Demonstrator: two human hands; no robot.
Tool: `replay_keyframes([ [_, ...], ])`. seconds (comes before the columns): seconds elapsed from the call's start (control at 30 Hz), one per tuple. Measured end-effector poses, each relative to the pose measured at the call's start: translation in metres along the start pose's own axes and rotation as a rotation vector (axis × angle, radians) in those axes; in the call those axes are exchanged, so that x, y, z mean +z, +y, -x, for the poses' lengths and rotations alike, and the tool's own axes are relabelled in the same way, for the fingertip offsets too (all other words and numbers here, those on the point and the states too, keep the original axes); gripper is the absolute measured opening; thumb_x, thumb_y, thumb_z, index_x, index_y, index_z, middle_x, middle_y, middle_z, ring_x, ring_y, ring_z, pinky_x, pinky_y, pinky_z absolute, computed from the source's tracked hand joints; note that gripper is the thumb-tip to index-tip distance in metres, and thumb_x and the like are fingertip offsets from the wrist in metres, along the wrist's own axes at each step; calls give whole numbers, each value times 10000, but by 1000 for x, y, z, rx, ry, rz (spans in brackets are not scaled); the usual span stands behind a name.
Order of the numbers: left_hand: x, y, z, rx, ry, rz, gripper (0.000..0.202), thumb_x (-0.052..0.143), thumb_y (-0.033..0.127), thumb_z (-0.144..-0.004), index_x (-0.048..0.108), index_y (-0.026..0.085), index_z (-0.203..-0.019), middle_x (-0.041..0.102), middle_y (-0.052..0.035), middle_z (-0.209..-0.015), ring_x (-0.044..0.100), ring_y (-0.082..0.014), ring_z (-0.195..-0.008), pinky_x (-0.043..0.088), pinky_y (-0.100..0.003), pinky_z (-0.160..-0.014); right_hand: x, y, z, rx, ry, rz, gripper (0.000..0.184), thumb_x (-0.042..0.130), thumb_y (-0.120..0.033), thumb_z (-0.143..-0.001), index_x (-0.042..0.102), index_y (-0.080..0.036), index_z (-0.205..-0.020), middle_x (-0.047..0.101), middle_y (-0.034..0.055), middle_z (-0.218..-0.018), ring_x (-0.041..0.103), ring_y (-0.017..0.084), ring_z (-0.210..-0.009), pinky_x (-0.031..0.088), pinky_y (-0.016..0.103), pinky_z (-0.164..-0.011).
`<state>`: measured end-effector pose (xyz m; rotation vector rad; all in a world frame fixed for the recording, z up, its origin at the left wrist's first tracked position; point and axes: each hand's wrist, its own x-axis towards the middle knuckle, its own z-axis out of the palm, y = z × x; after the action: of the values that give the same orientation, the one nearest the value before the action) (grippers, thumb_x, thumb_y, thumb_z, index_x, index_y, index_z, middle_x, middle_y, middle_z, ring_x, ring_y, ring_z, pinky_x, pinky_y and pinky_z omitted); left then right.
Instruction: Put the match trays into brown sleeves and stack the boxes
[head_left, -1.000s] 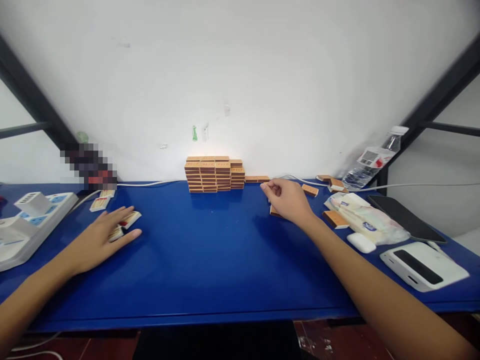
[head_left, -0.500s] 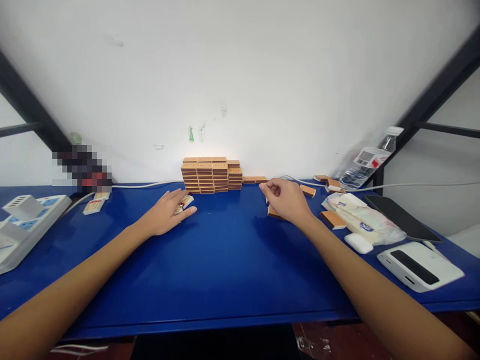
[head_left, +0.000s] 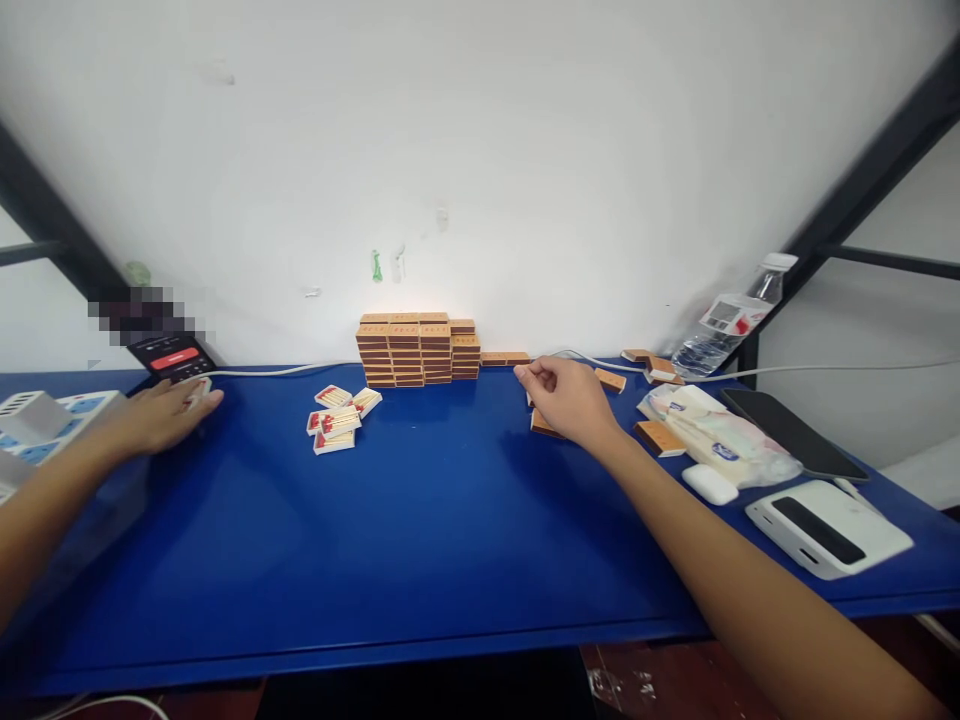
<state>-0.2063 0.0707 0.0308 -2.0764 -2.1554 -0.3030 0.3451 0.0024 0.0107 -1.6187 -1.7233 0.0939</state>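
A stack of brown matchboxes [head_left: 416,350] stands against the wall at the back of the blue table [head_left: 420,530]. Just left of it lie several open trays of red-tipped matches [head_left: 336,416]. My left hand [head_left: 166,414] is far to the left, fingers stretched flat, its tips on another match tray [head_left: 201,388]. My right hand [head_left: 566,400] rests right of the stack with fingers curled and thumb against forefinger; what it holds, if anything, is hidden. A brown matchbox [head_left: 541,424] lies under it. More loose matchboxes [head_left: 609,379] lie to its right.
A white power strip [head_left: 45,420] sits at the far left, with a dark phone with a red band [head_left: 172,358] behind my left hand. On the right are a water bottle [head_left: 720,335], a tissue pack [head_left: 720,435], a black phone [head_left: 795,432] and a white device [head_left: 825,525].
My left hand slid a few match trays from the left toward the stack, left them there, and went back to the far left. My right hand has hardly moved.
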Motion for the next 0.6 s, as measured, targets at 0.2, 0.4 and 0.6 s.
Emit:
replay_keyframes([
  [0.2,26,0,13,49,-116,17,799,326,579,-1006,475,-37,-1493,422,-267,-1658,376,-396,-1557,349,-542,-1230,1,3,-1,1,-3,-2,344,584,-451,-983,672,-214,-749,702,33,-684,610,201,-651,373,318,-630],
  [0.4,27,30,23,113,-202,50,839,285,600,-1038,383,-28,-1586,303,-258,-1718,278,-417,-1602,263,-563,-1273,-1,2,-1,7,-11,4,367,577,-459,-993,657,-218,-729,700,29,-675,607,198,-647,375,317,-636],
  [0.6,20,69,32,203,-252,56,868,283,658,-1024,385,42,-1626,359,-208,-1708,363,-398,-1566,240,-539,-1278,-5,2,-3,17,-23,45,358,559,-452,-1010,677,-213,-772,707,27,-709,619,194,-671,379,311,-637],
])
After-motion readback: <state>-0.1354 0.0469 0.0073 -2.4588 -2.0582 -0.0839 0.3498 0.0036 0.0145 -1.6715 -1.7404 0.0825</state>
